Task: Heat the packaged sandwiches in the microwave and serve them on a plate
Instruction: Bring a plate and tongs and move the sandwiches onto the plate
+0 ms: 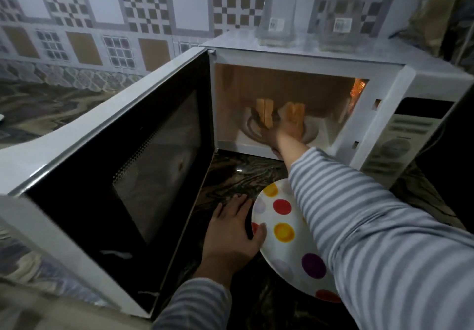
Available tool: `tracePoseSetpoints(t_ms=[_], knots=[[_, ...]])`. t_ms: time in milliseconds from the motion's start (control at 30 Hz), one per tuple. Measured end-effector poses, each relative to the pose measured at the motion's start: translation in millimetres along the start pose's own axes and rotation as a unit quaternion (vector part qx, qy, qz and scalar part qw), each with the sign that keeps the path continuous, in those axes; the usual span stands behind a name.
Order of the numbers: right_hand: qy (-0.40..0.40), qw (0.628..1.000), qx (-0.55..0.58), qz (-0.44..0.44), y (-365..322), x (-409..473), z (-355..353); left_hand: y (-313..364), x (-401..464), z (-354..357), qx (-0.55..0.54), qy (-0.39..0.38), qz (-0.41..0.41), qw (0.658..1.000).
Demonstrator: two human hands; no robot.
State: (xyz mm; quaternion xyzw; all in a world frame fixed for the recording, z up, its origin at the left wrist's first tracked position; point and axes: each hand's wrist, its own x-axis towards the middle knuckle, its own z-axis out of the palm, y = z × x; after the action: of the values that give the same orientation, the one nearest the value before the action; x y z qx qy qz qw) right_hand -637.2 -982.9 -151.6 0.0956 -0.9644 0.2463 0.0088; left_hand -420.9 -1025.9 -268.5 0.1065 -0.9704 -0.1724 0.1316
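Inside a lit white microwave oven (333,62), a person's right hand (283,134) reaches to the glass turntable (311,130), its striped sleeve (359,214) stretched across the near counter. The hand sits against the right one of two pale orange sandwich pieces (295,115); motion blur hides the fingers, so whether they grip it or only touch it cannot be told. Both pieces stand on edge on the turntable, long axis upright, a small gap between them, the left one (264,114) just beside the hand.

Nearer, the left hand (230,229) lies spread, fingers straight and relaxed, at the left rim of a round white plate with red, yellow and purple dots (277,242); the thumb rests on the rim, and the fingers point toward the oven. The plate is low in front of the oven over the dark marbled counter (238,173), partly covered by the right sleeve.

The oven's black-windowed door (123,175) stands swung wide to the left. Two clear containers (279,21) stand on the oven's top against the patterned tile wall (102,16).
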Motion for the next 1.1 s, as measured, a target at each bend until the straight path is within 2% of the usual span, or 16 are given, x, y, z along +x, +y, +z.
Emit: tracePoseSetpoints(t_ms=[167, 400, 667, 900, 1100], knots=[[0.006, 1.0, -0.008, -0.002, -1.1, -0.3, 0.7, -2.3, -0.2, 1.2, -0.005, -0.002, 0.0, 1.0], [-0.009, 0.995, 0.097, 0.034, 20.5, -22.4, -10.9, -2.8, -0.2, -0.5, -0.014, -0.01, 0.004, 1.0], [0.001, 0.992, 0.128, -0.002, 92.8, -133.3, -46.5, 1.4, 0.0, -8.6, -0.015, -0.042, -0.008, 0.999], [-0.018, 0.996, 0.083, 0.004, 148.5, -240.4, -47.1, 4.5, -2.2, -9.5, -0.005, -0.075, -0.012, 0.997], [0.003, 0.999, 0.035, -0.022, 164.5, -284.1, -33.1, 4.1, -2.4, -7.7, 0.025, -0.08, -0.011, 0.996]])
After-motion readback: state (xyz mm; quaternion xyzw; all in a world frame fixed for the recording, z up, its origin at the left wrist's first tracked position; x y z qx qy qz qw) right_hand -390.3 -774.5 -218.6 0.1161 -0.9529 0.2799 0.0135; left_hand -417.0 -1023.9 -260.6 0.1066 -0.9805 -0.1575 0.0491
